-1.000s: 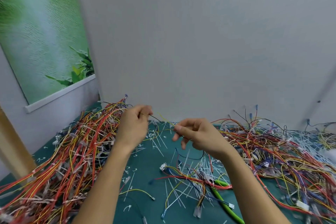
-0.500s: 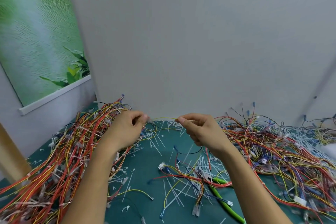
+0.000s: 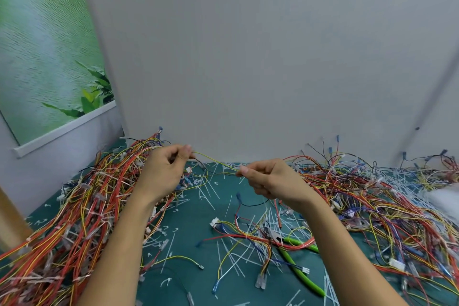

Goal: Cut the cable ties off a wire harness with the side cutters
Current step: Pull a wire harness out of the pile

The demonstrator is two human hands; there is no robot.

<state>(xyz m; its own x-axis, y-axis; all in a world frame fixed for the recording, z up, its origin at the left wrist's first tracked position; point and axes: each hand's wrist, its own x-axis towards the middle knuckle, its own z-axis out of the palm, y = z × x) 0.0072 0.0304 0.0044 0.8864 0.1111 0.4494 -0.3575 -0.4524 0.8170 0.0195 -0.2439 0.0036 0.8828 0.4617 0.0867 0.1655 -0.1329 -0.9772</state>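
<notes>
A thin yellow wire (image 3: 214, 160) stretches in the air between my hands, with a dark wire sagging just below it. My left hand (image 3: 164, 174) pinches its left end above the left harness pile (image 3: 82, 208). My right hand (image 3: 270, 180) pinches the right end, a little lower. The side cutters (image 3: 301, 268), with green handles, lie on the green mat (image 3: 196, 221) below my right forearm, partly under loose wires. Neither hand touches them.
A second tangle of red, yellow and blue wires (image 3: 372, 206) fills the right side. Cut white cable ties (image 3: 231, 256) litter the mat. A small loose harness (image 3: 250, 236) lies in the middle. A grey wall (image 3: 248, 57) stands close behind; a wooden post (image 3: 10, 221) rises at left.
My hands have drawn further apart, the left one rising and the right one dropping slightly, so more of the yellow wire shows between them.
</notes>
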